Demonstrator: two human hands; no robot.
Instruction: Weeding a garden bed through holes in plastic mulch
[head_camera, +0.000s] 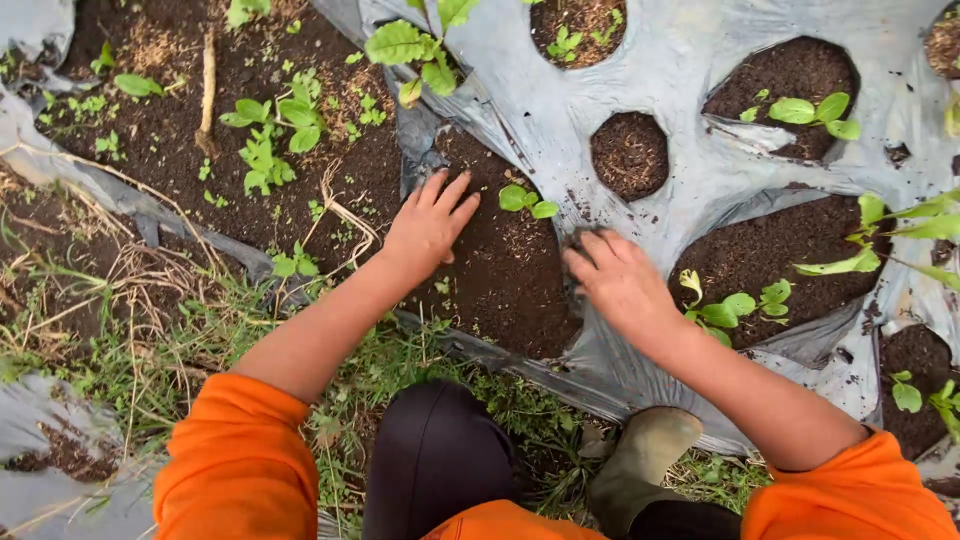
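Seedling: a small two-leaved green seedling stood in bare dark soil, in the gap between the two hands.
Left hand: the left hand lay flat on the soil, fingers spread and pointing up the bed, palm down, holding nothing.
Right hand: the right hand was curled, its fingertips pinching the torn edge of the grey plastic mulch sheet where it met the exposed soil; whether soil was also caught in the grip could not be told.
Key relation: the seedling sat just beyond the left fingertips, to their right, and up-left of the right hand; the left hand looked the nearer of the two, though neither touched it.
Axis: the opening of soil ran lengthwise away from the person, with the seedling near its far end.
Surface: crumbly dark earth, damp-looking, with the sheet crumpled and dirt-flecked around it.
Sheet holes: round cut-outs showed soil, one with only bare soil, others with leafy young plants.
Left of the bed: uncovered ground with small weeds, dry stalks and grass.
Person: orange sleeves, dark trousers and an olive rubber boot at the bed's grassy edge.
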